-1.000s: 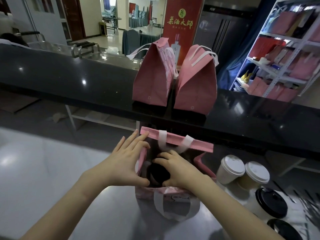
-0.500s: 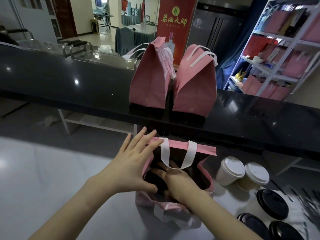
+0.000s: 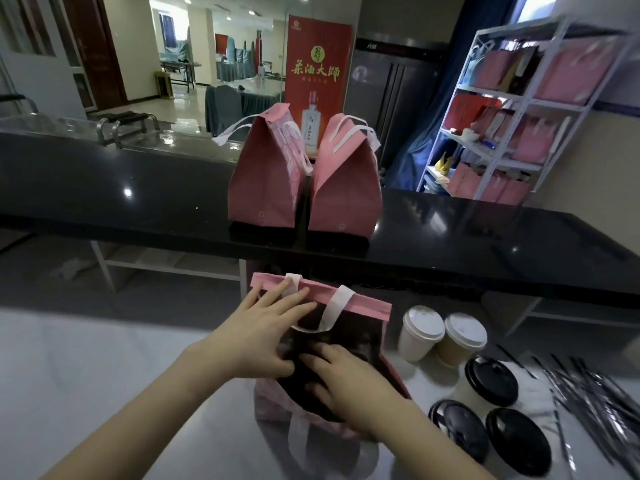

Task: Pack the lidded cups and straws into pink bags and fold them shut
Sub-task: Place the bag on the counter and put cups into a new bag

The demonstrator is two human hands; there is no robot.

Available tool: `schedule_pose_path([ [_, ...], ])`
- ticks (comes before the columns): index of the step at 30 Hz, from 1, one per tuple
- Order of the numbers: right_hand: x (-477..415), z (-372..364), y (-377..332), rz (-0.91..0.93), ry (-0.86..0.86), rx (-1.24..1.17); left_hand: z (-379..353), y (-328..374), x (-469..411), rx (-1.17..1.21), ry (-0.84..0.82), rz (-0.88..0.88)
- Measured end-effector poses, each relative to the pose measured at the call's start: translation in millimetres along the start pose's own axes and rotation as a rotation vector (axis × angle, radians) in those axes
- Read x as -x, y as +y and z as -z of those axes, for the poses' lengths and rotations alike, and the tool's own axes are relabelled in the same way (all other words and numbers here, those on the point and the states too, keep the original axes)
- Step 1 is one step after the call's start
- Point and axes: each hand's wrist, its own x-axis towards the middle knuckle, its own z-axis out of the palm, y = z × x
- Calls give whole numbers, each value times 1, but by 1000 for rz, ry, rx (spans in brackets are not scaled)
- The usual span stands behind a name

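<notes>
Dim indoor scene through a wide-angle lens. Ceiling lights (image 3: 188, 1) glow in the far room at the upper centre, and small glare spots dot the black counter (image 3: 127, 192). The inside of the open pink bag (image 3: 367, 304) lies in deep shadow. The straws (image 3: 588, 389) at the lower right are smeared by blur. The shelf rack (image 3: 491, 92) at the upper right bows with edge distortion.

A tall red banner (image 3: 318, 81) stands in the upper middle of the frame, behind the black counter (image 3: 138, 202). Large yellow characters across it read 茶酒大師. The round emblem (image 3: 316, 53) above them and the finer line beneath are too small to read. So is the label on the bottle (image 3: 310, 129) pictured below.
</notes>
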Motion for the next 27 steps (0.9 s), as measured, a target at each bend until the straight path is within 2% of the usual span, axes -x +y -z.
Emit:
schedule_pose_path([
  [3, 37, 22, 1, 37, 153, -38, -3, 21, 2, -52, 5, -15],
  [6, 82, 32, 11, 63, 497, -69, -11, 40, 7, -83, 5, -23],
  [8, 112, 27, 33, -43, 742, -39, -17, 49, 11, -91, 12, -15],
  [9, 125, 24, 46, -145, 749, -30, -19, 53, 13, -94, 26, -5],
  [10, 136, 19, 60, -263, 669, -16, -21, 56, 15, -98, 48, 8],
  [12, 150, 3, 85, -455, 286, 36, -23, 60, 20, -118, 92, 35],
  [14, 156, -13, 102, -507, -46, 113, -23, 64, 25, -162, 122, 64],
  [16, 156, -24, 110, -487, -195, 157, -23, 66, 30, -183, 130, 97],
  [18, 153, -28, 114, -478, -226, 170, -23, 69, 35, -161, 117, 113],
  [23, 151, -18, 108, -453, -176, 139, -27, 76, 42, -132, 108, 88],
  [27, 164, 26, 88, -431, 88, 68, -32, 81, 43, -132, 119, 87],
])
